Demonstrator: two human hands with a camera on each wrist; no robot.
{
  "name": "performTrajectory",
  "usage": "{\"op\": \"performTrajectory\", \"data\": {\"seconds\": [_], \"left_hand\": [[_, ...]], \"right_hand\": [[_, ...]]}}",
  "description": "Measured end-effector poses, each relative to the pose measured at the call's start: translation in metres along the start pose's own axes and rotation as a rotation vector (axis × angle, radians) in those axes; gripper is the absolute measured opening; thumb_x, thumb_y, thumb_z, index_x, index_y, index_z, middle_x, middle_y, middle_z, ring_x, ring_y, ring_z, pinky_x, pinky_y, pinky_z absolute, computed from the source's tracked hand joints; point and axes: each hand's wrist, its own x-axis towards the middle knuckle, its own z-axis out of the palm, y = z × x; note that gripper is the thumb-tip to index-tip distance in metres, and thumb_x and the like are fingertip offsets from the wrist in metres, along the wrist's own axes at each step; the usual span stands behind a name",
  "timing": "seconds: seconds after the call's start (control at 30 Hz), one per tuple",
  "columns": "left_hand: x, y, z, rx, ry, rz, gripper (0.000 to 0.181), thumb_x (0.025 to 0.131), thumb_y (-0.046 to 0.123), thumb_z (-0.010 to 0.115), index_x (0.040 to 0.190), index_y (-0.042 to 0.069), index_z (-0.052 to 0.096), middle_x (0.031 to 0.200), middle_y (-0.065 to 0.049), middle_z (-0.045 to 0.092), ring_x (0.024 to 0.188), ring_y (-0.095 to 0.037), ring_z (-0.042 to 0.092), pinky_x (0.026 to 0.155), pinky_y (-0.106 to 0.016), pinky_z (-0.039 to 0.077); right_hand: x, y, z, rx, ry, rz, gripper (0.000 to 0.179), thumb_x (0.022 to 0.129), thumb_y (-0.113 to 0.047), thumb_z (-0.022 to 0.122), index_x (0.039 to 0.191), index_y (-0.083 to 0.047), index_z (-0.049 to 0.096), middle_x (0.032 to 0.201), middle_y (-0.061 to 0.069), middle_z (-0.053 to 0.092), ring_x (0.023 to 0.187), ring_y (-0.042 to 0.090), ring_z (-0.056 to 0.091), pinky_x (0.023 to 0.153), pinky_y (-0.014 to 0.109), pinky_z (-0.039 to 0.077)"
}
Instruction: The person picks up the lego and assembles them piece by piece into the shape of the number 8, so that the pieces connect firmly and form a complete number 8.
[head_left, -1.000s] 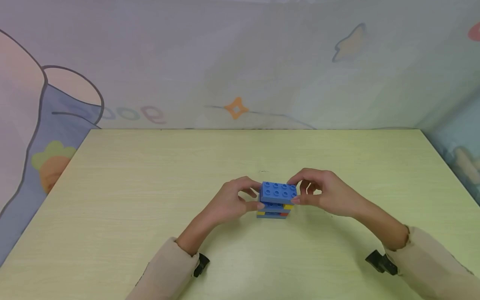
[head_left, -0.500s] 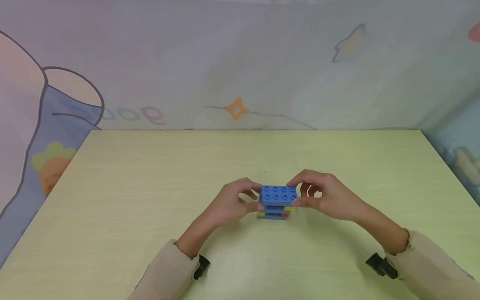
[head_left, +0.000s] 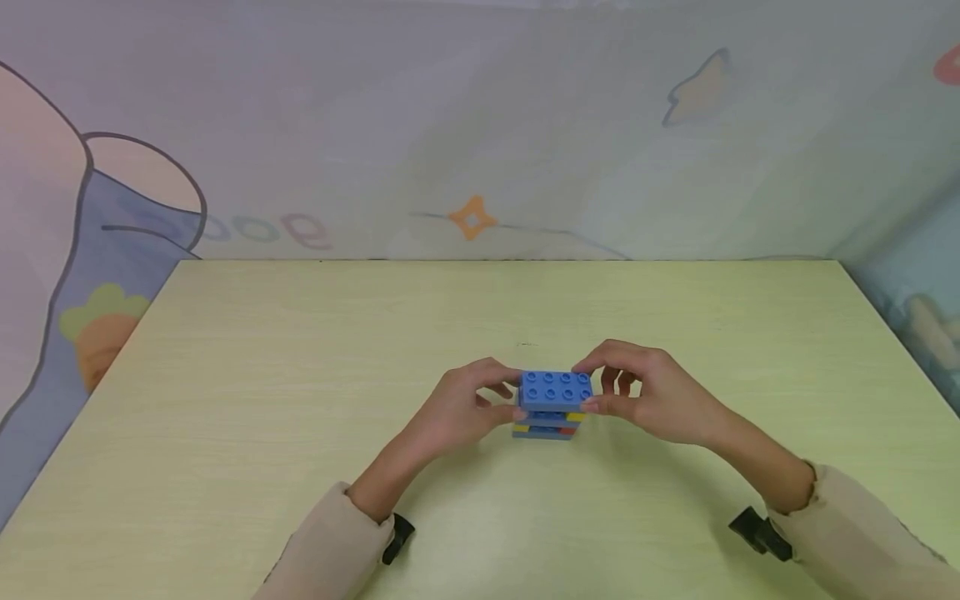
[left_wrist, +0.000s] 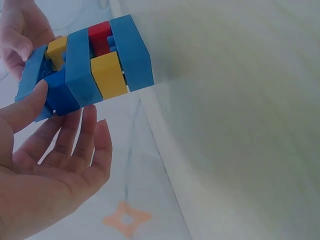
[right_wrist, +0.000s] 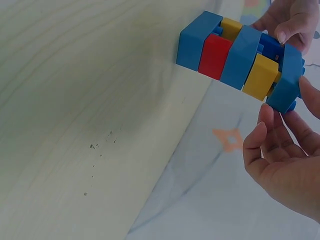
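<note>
A small tower of toy building bricks stands on the table, its long blue top brick (head_left: 557,392) showing several studs. My right hand (head_left: 656,396) pinches this top brick at its right end, thumb in front and index finger behind. From the left, my left hand (head_left: 461,408) pinches the short dark blue brick (left_wrist: 62,92) just under it. Beside that one sits a short yellow brick (right_wrist: 261,76). Lower come a long blue brick (left_wrist: 82,70), then a red brick (right_wrist: 215,56) and another yellow brick (left_wrist: 109,75), over a long blue bottom brick (left_wrist: 134,52).
The pale wooden table (head_left: 300,358) reaches back to a printed cloth backdrop (head_left: 360,125). Dark specks (right_wrist: 95,146) mark its surface behind the tower. Each beige sleeve (head_left: 330,537) has a black device (head_left: 761,533) at the cuff.
The top blue brick was tilted, left end higher, a second ago. It has since come down a little and levelled over the layer below. Both hands have hardly moved.
</note>
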Motion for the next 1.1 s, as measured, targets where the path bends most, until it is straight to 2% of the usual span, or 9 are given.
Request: {"op": "performTrajectory", "data": {"seconds": [0.13,0.27,0.63,0.9,1.1], "left_hand": [[-0.001,0.003,-0.003,0.014,-0.021,-0.014,0.039,0.082,0.012,0.068,0.119,0.002,0.059,0.108,-0.005,0.059,0.100,-0.023,0.056,0.079,-0.031,0.048],[-0.002,0.005,-0.005,0.014,-0.012,-0.012,0.041,0.082,0.019,0.070,0.118,0.005,0.060,0.110,-0.003,0.061,0.099,-0.020,0.056,0.079,-0.031,0.048],[-0.002,0.005,-0.004,0.025,0.023,0.004,0.037,0.082,0.014,0.069,0.116,0.002,0.061,0.107,-0.005,0.064,0.096,-0.020,0.059,0.079,-0.031,0.048],[-0.003,0.007,-0.004,-0.011,0.028,0.023,0.044,0.084,0.024,0.067,0.126,0.015,0.056,0.107,0.001,0.064,0.097,-0.013,0.058,0.078,-0.031,0.047],[-0.002,0.010,-0.004,-0.009,0.034,0.022,0.036,0.085,0.023,0.065,0.119,0.013,0.061,0.104,0.002,0.065,0.094,-0.012,0.058,0.075,-0.027,0.048]], "right_hand": [[0.000,-0.003,-0.001,-0.006,-0.005,0.015,0.029,0.074,-0.001,0.073,0.101,-0.005,0.063,0.090,-0.004,0.058,0.072,0.012,0.052,0.060,0.025,0.046],[0.001,-0.004,-0.001,-0.003,-0.007,0.021,0.028,0.074,-0.001,0.073,0.100,-0.006,0.063,0.090,-0.005,0.058,0.071,0.012,0.052,0.060,0.025,0.045],[0.002,-0.009,0.000,-0.019,0.008,-0.014,0.026,0.076,-0.006,0.073,0.100,-0.005,0.064,0.090,-0.005,0.058,0.071,0.011,0.050,0.059,0.023,0.043],[0.003,-0.011,-0.003,-0.051,-0.029,0.008,0.026,0.076,-0.005,0.073,0.101,-0.005,0.063,0.090,-0.005,0.057,0.071,0.011,0.049,0.059,0.026,0.043],[0.004,-0.012,-0.003,-0.060,-0.044,0.009,0.026,0.076,-0.003,0.072,0.101,-0.005,0.063,0.090,-0.005,0.057,0.071,0.010,0.049,0.059,0.027,0.043]]}}
